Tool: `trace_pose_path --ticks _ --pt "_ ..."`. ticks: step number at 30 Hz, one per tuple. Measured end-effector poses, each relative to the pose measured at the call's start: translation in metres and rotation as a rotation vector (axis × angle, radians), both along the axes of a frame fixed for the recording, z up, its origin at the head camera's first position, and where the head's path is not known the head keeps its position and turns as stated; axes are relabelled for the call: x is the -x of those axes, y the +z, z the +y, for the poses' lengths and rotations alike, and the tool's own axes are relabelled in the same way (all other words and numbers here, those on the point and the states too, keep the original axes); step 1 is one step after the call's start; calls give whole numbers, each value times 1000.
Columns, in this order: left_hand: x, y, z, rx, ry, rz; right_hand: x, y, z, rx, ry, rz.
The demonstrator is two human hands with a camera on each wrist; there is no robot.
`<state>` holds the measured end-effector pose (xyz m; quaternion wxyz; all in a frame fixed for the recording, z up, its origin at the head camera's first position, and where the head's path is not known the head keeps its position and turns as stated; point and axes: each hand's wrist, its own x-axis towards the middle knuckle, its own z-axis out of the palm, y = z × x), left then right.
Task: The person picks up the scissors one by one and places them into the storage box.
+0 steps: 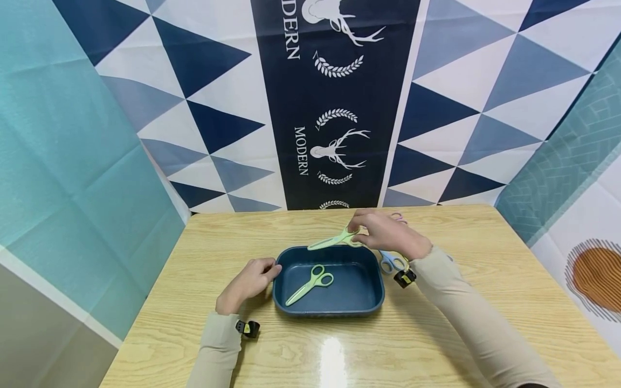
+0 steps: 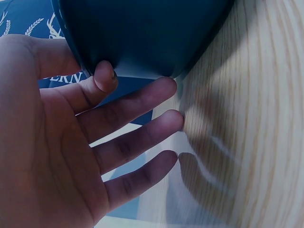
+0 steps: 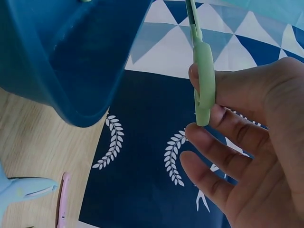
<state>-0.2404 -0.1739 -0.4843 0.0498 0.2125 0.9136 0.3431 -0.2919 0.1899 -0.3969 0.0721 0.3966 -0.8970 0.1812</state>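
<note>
A dark blue rectangular bin point(image 1: 359, 288) stands on the table, a pair of light green scissors point(image 1: 302, 292) lying inside it. My left hand point(image 1: 249, 281) pinches the bin's left rim between thumb and index finger; its other fingers spread beside the outer wall in the left wrist view. My right hand point(image 1: 385, 233) holds a second pair of green scissors point(image 1: 326, 243) by the handles, over the bin's far edge. Their blades point left. In the right wrist view the handles point(image 3: 205, 76) sit between thumb and fingers, while the lower fingers stay loosely bent.
Blue scissors point(image 1: 390, 263) lie on the wooden table point(image 1: 436, 323) just right of the bin, partly under the right forearm. Pink handles point(image 1: 399, 217) show behind the right hand. A patterned cloth point(image 1: 335, 108) hangs along the table's back edge.
</note>
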Motion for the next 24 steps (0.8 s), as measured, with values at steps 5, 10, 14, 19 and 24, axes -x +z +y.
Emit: trace_pose_path --ticks 5,10,14,19,24 --pt "0 0 0 -3 -2 4 0 -2 -5 -8 9 -13" --pt "-1 -1 0 -10 4 -4 0 -3 -12 -13 20 -51" --pt "-1 -2 -1 -15 5 -5 0 -4 -16 -21 40 -42" --pt "0 -3 -1 -22 -2 5 1 -5 -21 -27 62 -31" --pt "-1 -2 -1 -23 -5 6 3 -9 -27 -29 80 -43"
